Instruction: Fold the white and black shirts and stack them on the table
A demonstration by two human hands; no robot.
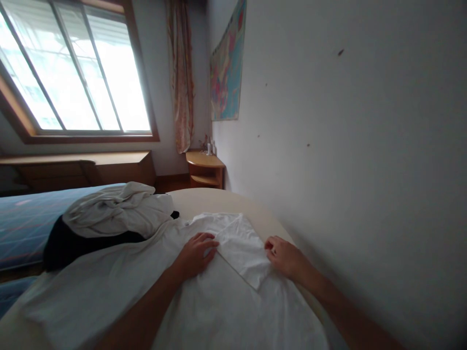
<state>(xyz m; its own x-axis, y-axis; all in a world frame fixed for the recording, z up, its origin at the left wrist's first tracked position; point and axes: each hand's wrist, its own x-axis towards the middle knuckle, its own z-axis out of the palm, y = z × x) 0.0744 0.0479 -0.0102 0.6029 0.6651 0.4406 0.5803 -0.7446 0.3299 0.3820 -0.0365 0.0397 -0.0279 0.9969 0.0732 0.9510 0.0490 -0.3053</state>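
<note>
A white T-shirt [226, 301] lies spread over the cream round table, with its sleeve [241, 257] folded across the body near the middle. My left hand [197, 255] rests on the fabric at the sleeve's left corner, its fingers bent and thumb and forefinger closed on the cloth there. At the opposite edge of the sleeve, my right hand [284, 255] has its fingers curled together on the cloth near the table's right rim. Its fingertips are partly hidden.
A crumpled light-grey garment [120, 209] and black cloth [83, 245] lie at the left of the table [204, 197]. Beyond is a blue plaid bed [22, 223]. A white wall [346, 170] runs close along the right. A small wooden corner shelf [206, 160] stands behind.
</note>
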